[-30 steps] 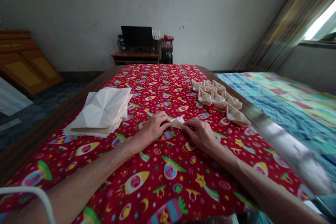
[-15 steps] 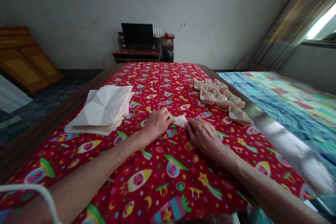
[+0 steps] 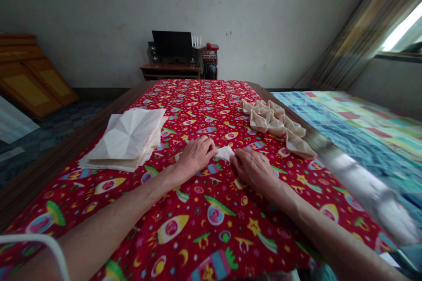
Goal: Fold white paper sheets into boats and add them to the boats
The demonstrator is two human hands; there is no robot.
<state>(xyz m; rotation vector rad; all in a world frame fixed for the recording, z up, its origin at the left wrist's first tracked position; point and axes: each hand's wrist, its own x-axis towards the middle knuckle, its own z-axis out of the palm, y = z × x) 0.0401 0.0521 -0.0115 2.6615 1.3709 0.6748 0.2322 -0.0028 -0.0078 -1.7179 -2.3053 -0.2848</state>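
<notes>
Between my two hands is a small folded piece of white paper [image 3: 225, 153], low over the red patterned cloth. My left hand [image 3: 198, 154] pinches its left end, fingers pressed together. At the right end, my right hand [image 3: 252, 165] is closed on the paper, and its fingertips cover that corner. Left of my hands lies a stack of creased white paper sheets [image 3: 127, 136], with fold lines fanning from the centre of the top one. To the right sit several folded paper shapes [image 3: 276, 124], cream-coloured and boat-like, grouped near the table's edge.
The red cloth [image 3: 198, 219] covers most of the wooden table [image 3: 42, 171]. Beyond its far end a monitor [image 3: 172, 46] with speakers stands on a small desk [image 3: 169, 70]. A bed [image 3: 369, 140] adjoins the right side. A white cable [image 3: 39, 238] curves at lower left.
Both hands keep hold of the folded paper at almost the same spot. The whole view has shifted very slightly; the stack and the folded shapes stay in place.
</notes>
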